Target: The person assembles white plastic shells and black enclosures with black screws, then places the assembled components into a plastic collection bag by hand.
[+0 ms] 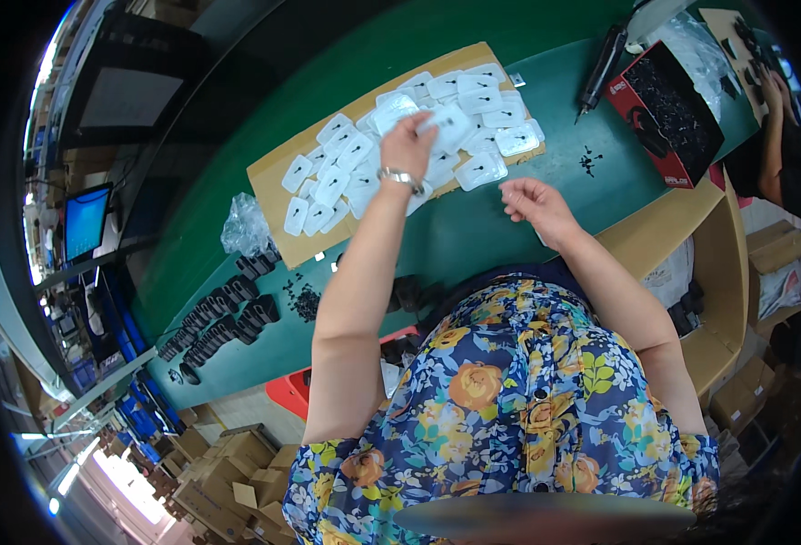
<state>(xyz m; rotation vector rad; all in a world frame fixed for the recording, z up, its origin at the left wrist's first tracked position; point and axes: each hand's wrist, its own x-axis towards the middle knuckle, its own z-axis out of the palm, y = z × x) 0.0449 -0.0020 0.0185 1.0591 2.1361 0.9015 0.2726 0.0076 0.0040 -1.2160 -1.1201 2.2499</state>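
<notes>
**Left hand (404, 153) holds a white packet (447, 128) above a cardboard sheet (300, 251)**

The left hand's grip is grasping the packet by its left side, thumb toward the wearer. Below it, many similar flat packets (331, 184), several showing a small dark item, overlap across the cardboard, which lies on a green counter (559, 118). The right hand (538, 211) is just beside the cardboard's near edge, its fingers curled; whether its grip contains anything, I cannot tell.

Farther right, small black pieces (589, 162) lie in a cluster near a dark power screwdriver (604, 69) and a red box (662, 136) filled with dark parts. On the left, black blocks (221, 309) stand in rows beside a crumpled clear bag (248, 225).
</notes>
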